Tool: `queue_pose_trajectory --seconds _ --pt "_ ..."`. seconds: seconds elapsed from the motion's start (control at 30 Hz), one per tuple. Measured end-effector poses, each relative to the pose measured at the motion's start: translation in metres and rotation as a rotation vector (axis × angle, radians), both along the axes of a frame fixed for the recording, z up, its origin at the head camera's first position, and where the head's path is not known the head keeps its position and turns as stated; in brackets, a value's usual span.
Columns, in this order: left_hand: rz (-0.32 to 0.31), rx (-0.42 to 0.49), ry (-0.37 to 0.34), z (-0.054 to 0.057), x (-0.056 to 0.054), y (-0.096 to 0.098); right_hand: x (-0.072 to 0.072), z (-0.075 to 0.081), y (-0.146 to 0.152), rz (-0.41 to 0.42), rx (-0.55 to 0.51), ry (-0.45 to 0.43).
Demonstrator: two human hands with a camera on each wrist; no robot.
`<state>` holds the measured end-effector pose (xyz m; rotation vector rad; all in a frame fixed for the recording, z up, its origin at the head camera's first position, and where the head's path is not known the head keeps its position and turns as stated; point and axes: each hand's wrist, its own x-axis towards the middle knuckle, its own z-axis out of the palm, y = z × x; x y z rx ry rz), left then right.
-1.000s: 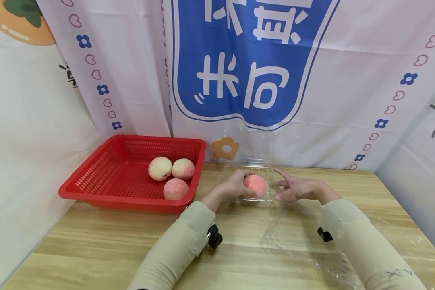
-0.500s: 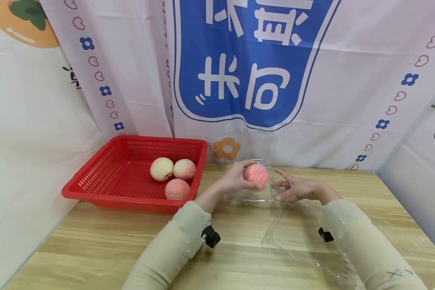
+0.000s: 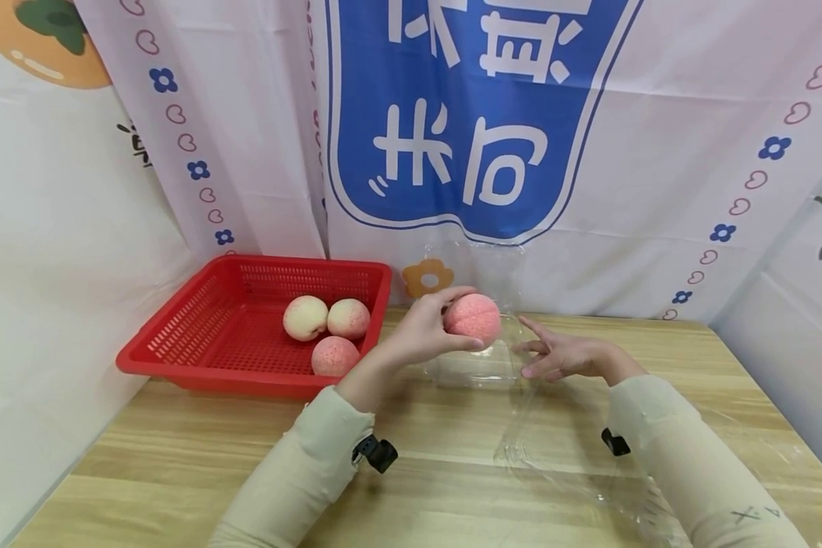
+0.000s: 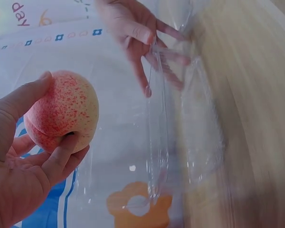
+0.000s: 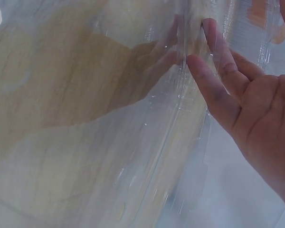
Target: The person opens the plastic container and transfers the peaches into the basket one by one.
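My left hand [image 3: 421, 329] grips a pink peach [image 3: 474, 320], raised above a clear plastic clamshell box [image 3: 476, 374] at the back of the table. In the left wrist view, thumb and fingers wrap the peach [image 4: 69, 107], whose skin fades from speckled red to cream, and its stem hollow shows. The box's lid [image 3: 476, 266] stands up against the curtain. On the box's right side is my right hand [image 3: 565, 358], fingers spread and extended. In the right wrist view, the fingertips of this hand [image 5: 256, 102] are right at the box's clear wall [image 5: 173, 123].
A red plastic basket [image 3: 246, 365] stands at the left, with a cream peach [image 3: 305, 318], a blushed peach [image 3: 348, 319] and a pink peach [image 3: 335, 356] inside. More clear plastic packaging [image 3: 555, 472] lies by the right forearm. A printed curtain [image 3: 623, 228] hangs behind the table.
My left hand has lifted the peach up out of the clear box and shifted slightly left, turning it a little. The right hand has stayed at the box's side.
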<state>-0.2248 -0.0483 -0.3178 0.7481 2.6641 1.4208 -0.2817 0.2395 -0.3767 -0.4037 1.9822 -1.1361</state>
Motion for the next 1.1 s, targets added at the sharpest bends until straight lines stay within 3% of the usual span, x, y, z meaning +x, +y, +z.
queue_pose_trajectory --seconds 0.5,0.73,0.9,1.1 --pt "0.089 -0.039 0.053 0.010 0.011 -0.058 0.003 0.002 0.000 0.006 -0.019 0.006" --pt "0.167 -0.012 -0.044 0.017 0.015 -0.097 0.004 0.004 0.001 0.005 -0.002 0.013" --pt "0.239 -0.061 -0.063 0.016 0.018 -0.123 0.003 0.003 0.001 0.004 -0.005 0.010" --pt "0.247 -0.081 -0.079 0.012 0.019 -0.157 0.003 0.003 0.001 0.006 -0.008 0.011"
